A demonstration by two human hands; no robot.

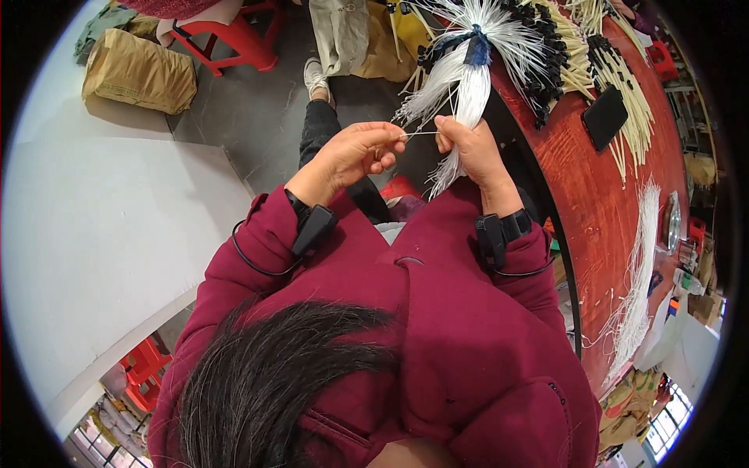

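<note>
A thick bundle of white cords (473,92) hangs over the edge of the red table, bound near its top with a dark blue tie (477,48). My right hand (473,148) is closed round the lower part of this bundle, and loose ends hang below it. Left of it, my left hand (360,150) pinches the end of a single thin white cord (421,133) between thumb and forefinger. That cord is stretched straight between my two hands. The other fingers of my left hand are curled.
Along the curved red table (581,203) lie black-tipped cream cords (633,117), a black phone (605,117) and a long strip of white cords (636,281). A white panel (117,234) stands at my left. Beyond are a brown paper sack (140,72) and a red stool (234,39).
</note>
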